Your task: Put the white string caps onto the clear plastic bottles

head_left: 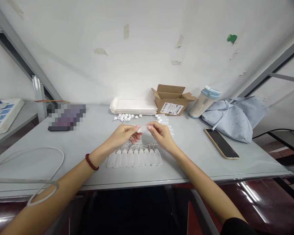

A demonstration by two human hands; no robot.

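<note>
Above the middle of the desk, a small translucent plastic bottle (143, 129) lies sideways between my two hands. Its left end is pinched by thumb and fingers of my left hand (125, 135), the lower fingers curled beneath. My right hand (161, 133) closes on the other end, and its fingertips hide whether a cap is there. Just below them, a row of similar translucent bottles (134, 158) with thin white loops at their tops lies on the desk. Behind my left hand is a scatter of white caps (124, 117). More translucent bottles (166, 121) lie behind my right hand.
At the wall, a stack of white flat packs (134, 106) sits beside an open cardboard box (171, 103). A tumbler (203, 103), a pale blue cloth bag (231, 119) and a phone (221, 143) are on the right. A white cable (61, 156) loops at left over my forearm.
</note>
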